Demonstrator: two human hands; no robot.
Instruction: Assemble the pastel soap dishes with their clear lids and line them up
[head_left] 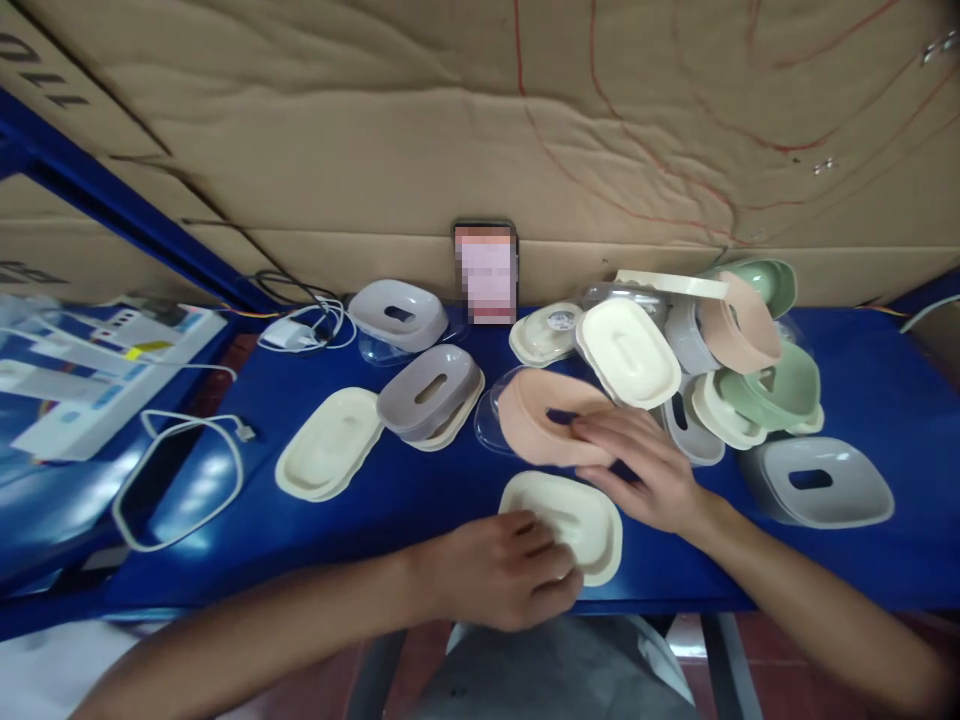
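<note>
Smooth matt plastic cream tray point(577, 520) and pink lid point(536, 415), glossy blue table point(420, 490), creased cardboard wall point(375, 130).

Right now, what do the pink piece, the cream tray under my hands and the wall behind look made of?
Pink piece: likely matte molded plastic, smooth with rounded edges. Cream tray: probably the same plastic, with a faint sheen. Wall: corrugated cardboard, brown and creased.

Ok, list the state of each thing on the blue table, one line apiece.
Left hand: fingers curled on the cream oval plastic tray, which lies flat.
Right hand: flat on the pink oval plastic lid.
Grey slotted plastic lid: stacked on a cream tray.
Phone: propped upright.
</note>
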